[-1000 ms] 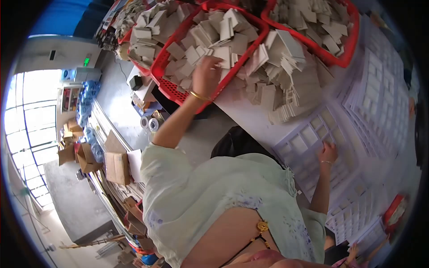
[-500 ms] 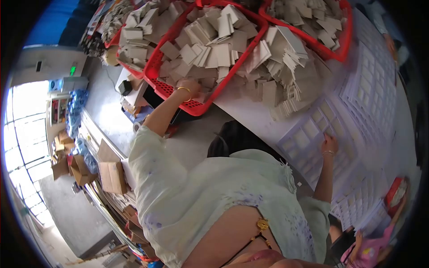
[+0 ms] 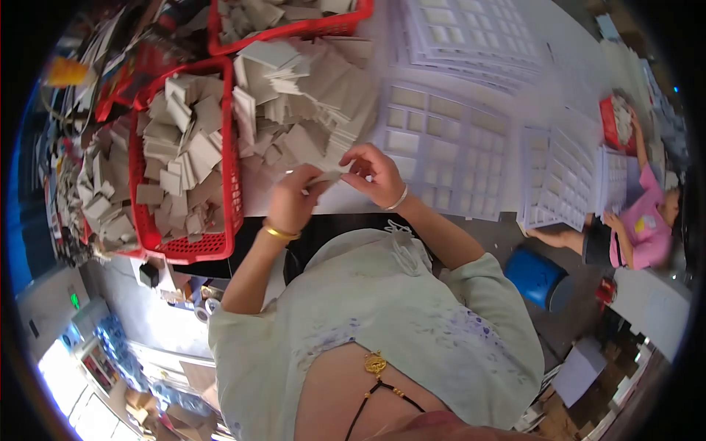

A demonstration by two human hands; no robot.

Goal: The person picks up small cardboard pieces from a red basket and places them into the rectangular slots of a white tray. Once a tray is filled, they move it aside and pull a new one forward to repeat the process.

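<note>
My left hand [image 3: 293,200], with a gold bangle at the wrist, is closed on a small flat pale piece [image 3: 323,178] in front of my body. My right hand [image 3: 376,176], wearing a silver bracelet, meets it from the other side, thumb and forefinger curled at the piece's right end. Just beyond my hands lies a loose heap of similar pale flat pieces [image 3: 312,95] on the white table [image 3: 268,197]. To the right of my right hand is a white grid tray [image 3: 456,140] with rectangular compartments, many holding pale pieces.
A red basket [image 3: 232,162] full of pale pieces stands on the left, another red basket [image 3: 294,31] behind. Stacked grid trays [image 3: 471,37] occupy the far side. At the right, a person in pink [image 3: 646,209] reaches toward a small red basket [image 3: 609,126]. A blue drum [image 3: 537,279] stands on the floor.
My left hand has left the red basket and now holds a pale piece before me. My right hand has moved off the grid tray to meet it. The view has swung right.
</note>
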